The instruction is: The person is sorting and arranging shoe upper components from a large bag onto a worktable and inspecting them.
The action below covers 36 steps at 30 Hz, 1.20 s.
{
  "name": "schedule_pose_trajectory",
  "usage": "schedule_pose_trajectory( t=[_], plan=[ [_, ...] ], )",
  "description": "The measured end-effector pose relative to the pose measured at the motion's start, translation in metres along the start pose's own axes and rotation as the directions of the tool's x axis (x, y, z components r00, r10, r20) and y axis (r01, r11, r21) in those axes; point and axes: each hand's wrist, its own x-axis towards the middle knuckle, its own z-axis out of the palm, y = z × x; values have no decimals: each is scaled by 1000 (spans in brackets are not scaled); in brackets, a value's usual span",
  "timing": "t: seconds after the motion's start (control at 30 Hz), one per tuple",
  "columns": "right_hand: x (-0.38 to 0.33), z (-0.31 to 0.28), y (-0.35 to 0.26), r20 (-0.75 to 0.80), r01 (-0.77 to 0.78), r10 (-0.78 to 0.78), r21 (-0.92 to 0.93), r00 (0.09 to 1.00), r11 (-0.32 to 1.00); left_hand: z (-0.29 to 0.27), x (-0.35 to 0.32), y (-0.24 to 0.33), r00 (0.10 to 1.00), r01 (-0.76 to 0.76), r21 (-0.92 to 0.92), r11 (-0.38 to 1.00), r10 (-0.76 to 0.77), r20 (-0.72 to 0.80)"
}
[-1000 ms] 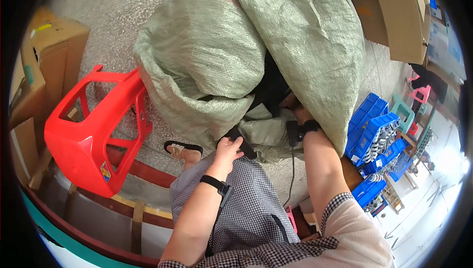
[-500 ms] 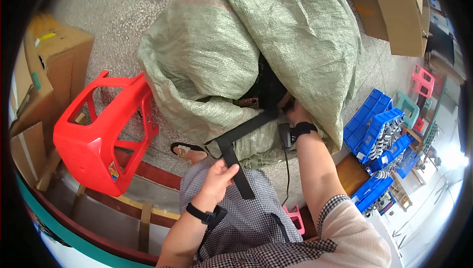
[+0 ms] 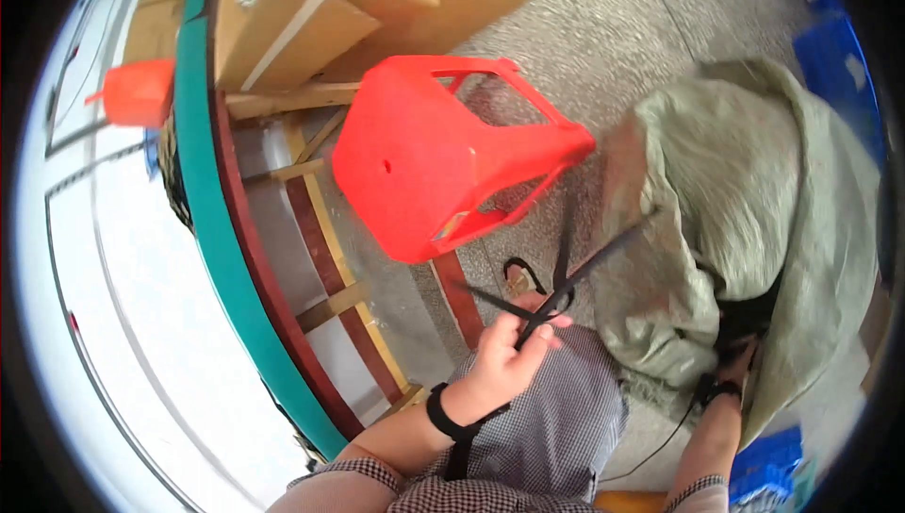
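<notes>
My left hand [image 3: 506,362] is closed around black straps [image 3: 596,266] that fan out from its fingers, above my checked apron [image 3: 556,428]. One long strap end points toward the sack; a shorter one sticks out to the left. A big pale green woven sack [image 3: 745,183] slumps on the floor at the right. My right hand [image 3: 735,362] reaches into its mouth, beside dark material [image 3: 745,320]. Its fingers are hidden there. A black band with a small device and a cable sits at the right wrist.
A red plastic stool [image 3: 405,164] lies on its side left of the sack. Cardboard boxes [image 3: 311,32] stand beyond it. Along the left runs a table with a teal edge [image 3: 212,183] and a wooden frame below. Blue crates [image 3: 768,466] are at the lower right.
My view has swung left, so the sack now sits at the right. My left hand has lifted the strap away from the sack. The right hand stays at the sack's mouth.
</notes>
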Motion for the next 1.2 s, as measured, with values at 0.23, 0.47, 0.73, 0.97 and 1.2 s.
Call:
schedule_pose_trajectory(
  t=[0.23, 0.47, 0.73, 0.97, 1.2],
  plan=[
    [-9, -64, 38, -161, -86, -473, -981, 866, 176, -62, 12, 17, 965, -135, 239, 962, 182, -187],
    [2, -92, 37, 43, 284, -334, -636, 941, 718, -35, 22, 8, 929, -195, 375, 906, 293, -226],
    [-9, -36, 23, -219, 204, -147, 266, 965, 942, -14, 17, 5, 949, -213, 316, 925, 272, -159],
    [-22, 115, -18, -223, -96, 11, -375, 975, 922, 6, 14, 6, 986, -126, 228, 965, 146, -75],
    [8, 143, -5, -517, -128, 3, -207, 856, 970, 12, 7, 2, 996, -89, 187, 978, 92, -7]
  ],
)
